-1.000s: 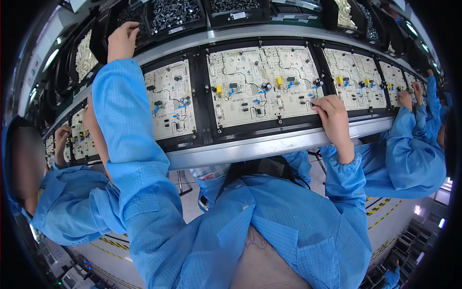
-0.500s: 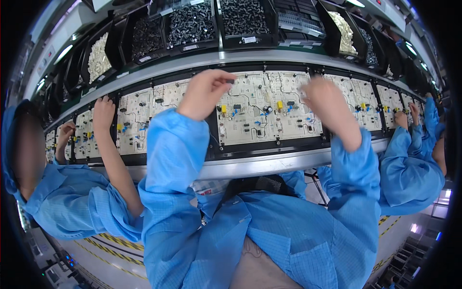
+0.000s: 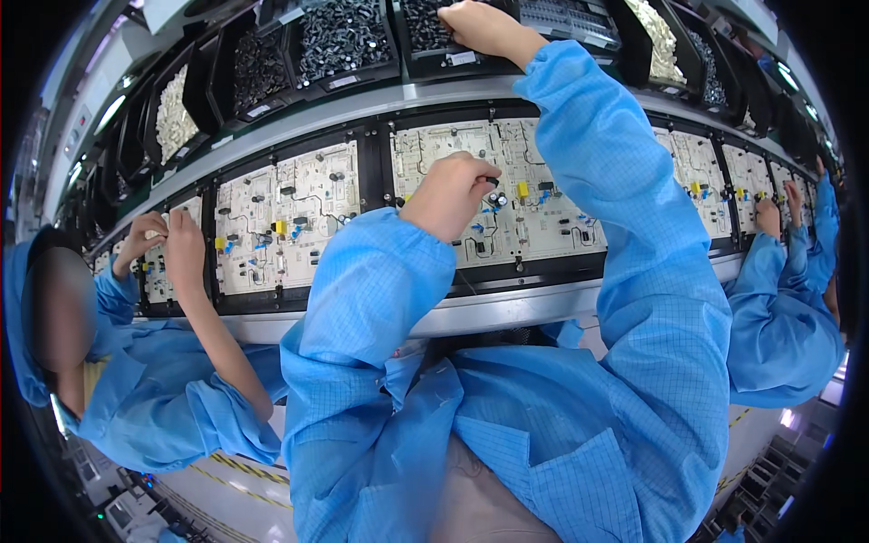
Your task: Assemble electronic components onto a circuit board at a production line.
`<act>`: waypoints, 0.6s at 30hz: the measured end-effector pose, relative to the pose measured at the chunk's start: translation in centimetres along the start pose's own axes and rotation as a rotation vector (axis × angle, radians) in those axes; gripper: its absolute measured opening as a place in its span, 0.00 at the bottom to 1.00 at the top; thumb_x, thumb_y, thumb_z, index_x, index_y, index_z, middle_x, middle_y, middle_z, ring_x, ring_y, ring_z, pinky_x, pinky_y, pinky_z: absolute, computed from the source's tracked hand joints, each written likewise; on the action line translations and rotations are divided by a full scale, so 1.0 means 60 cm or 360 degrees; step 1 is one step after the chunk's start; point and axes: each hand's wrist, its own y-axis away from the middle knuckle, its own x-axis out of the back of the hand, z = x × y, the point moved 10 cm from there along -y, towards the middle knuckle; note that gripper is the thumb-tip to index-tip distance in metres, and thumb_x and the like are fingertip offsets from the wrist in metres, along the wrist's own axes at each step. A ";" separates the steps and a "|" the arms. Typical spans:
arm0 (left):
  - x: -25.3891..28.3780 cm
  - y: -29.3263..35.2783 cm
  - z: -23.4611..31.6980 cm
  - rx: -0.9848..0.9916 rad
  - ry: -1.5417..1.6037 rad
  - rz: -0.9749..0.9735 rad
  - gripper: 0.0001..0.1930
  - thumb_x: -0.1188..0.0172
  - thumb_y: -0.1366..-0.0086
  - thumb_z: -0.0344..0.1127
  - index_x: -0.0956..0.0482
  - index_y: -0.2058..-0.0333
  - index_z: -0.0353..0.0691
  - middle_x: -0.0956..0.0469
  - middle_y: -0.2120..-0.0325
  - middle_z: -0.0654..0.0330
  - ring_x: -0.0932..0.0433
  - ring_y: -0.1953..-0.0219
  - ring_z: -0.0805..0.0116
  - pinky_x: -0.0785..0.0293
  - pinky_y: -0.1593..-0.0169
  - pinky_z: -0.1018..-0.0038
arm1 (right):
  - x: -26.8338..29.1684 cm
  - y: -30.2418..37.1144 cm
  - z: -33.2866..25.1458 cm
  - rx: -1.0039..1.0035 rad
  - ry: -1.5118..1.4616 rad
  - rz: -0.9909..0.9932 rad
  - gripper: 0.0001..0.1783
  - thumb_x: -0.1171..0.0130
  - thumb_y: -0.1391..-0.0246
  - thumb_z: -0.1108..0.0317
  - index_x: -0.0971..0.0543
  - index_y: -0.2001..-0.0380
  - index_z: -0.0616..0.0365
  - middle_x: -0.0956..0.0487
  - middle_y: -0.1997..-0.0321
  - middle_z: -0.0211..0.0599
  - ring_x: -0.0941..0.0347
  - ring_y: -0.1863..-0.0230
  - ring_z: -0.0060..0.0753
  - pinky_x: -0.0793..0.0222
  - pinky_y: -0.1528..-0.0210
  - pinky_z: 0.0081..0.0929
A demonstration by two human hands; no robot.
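Observation:
My left hand (image 3: 447, 194) is closed over a pale circuit board (image 3: 536, 233), its thumb and fingertips pinching a small black electronic component (image 3: 491, 182). Set into that board are a yellow block-shaped component (image 3: 522, 189) and several blue and black parts. My right hand (image 3: 489, 29) reaches across to a black bin (image 3: 457, 61) of small dark components (image 3: 425, 25). Its fingers are bent together at the loose parts; whatever lies between them is hidden. The right sleeve covers part of the boards beneath it.
More circuit boards (image 3: 330, 195) sit in black frames along a metal-edged line (image 3: 507, 312). Bins of dark parts (image 3: 344, 45) and white parts (image 3: 176, 113) stand behind it. Co-workers in blue sleeves work at left (image 3: 181, 244) and right (image 3: 769, 222).
My right hand has left the boards and gone up to the bin of dark components. My left hand has moved right and lower over the board, still pinching the small black component.

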 end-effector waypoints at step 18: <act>-0.082 -0.047 0.002 0.0162 -0.0248 -0.0243 0.10 0.44 0.47 0.25 0.19 0.66 0.32 0.21 0.72 0.44 0.22 0.64 0.50 0.27 0.56 0.63 | 0.108 0.069 0.029 -0.0491 -0.0630 0.0263 0.04 0.47 0.58 0.74 0.29 0.79 0.64 0.27 0.76 0.52 0.29 0.67 0.55 0.34 0.63 0.43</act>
